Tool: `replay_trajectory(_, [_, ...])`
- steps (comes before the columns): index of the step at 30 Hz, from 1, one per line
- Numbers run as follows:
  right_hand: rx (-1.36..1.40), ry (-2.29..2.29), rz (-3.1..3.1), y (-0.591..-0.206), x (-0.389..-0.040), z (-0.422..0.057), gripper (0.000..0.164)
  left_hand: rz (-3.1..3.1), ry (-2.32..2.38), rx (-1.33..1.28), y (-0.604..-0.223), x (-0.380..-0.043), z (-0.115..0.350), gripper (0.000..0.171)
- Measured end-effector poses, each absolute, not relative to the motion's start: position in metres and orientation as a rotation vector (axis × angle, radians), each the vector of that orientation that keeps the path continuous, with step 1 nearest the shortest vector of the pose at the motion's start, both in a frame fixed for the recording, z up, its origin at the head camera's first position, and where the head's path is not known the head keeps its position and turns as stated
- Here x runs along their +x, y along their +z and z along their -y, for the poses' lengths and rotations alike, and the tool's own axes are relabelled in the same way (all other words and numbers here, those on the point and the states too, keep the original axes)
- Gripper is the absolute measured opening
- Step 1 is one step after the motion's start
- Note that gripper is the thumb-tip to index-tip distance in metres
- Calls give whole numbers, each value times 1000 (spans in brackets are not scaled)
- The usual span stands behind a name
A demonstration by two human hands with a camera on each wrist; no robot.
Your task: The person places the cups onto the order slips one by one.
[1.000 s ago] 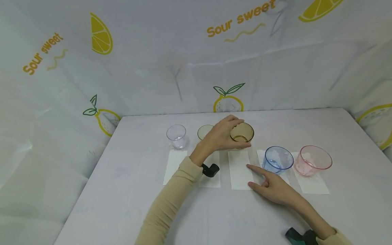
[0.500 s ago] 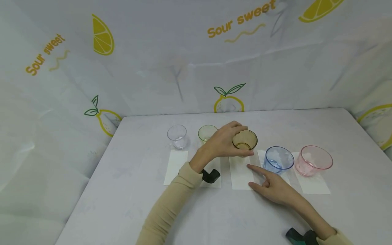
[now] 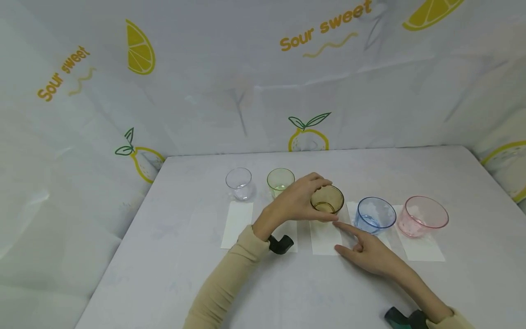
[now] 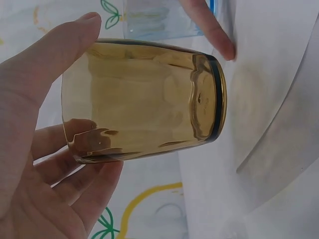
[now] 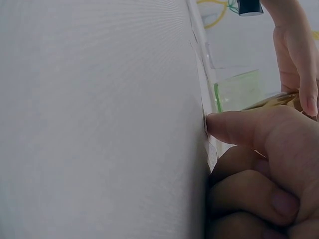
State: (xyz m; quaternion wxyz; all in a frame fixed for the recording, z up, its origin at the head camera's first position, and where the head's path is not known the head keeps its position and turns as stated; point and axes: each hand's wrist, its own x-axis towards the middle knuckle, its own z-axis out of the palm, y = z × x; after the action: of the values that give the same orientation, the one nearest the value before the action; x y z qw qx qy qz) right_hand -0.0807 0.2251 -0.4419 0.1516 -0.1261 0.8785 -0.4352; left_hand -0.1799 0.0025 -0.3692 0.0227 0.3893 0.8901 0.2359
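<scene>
My left hand (image 3: 297, 201) grips an amber glass (image 3: 327, 201) by its sides, thumb on one side and fingers on the other. In the left wrist view the amber glass (image 4: 144, 99) is upright relative to the table, its base close over a white paper strip (image 3: 326, 242). My right hand (image 3: 367, 253) rests at the right edge of that strip, index finger and thumb stretched out and spread. Seen from the right wrist, the thumb (image 5: 239, 127) touches down at the paper while the other fingers (image 5: 254, 194) are folded under.
A clear glass (image 3: 239, 185) and a green glass (image 3: 280, 179) stand at the back left, behind two paper strips. To the right, a blue glass (image 3: 376, 217) and a pink glass (image 3: 423, 217) stand on their own strips. A lemon-printed cloth (image 3: 205, 91) hangs behind the table.
My left hand has brought the amber glass forward, from behind the middle strip to over its far end, uncovering the green glass. The right hand has stayed in place.
</scene>
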Motion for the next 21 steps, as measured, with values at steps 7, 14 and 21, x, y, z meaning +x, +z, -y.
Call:
replay_trajectory(7, [-318, -1221, -2536, -441, -81, -224, 73, -2738, 700, 1236, -373, -173, 0, 77])
replay_trajectory(14, [-322, -1215, -2556, -442, -80, -224, 74, -2723, 697, 1223, -378, -169, 1, 79])
replay_trajectory(21, [-334, -1222, -2560, -443, -81, -224, 73, -2741, 720, 1207, -383, -166, 4, 79])
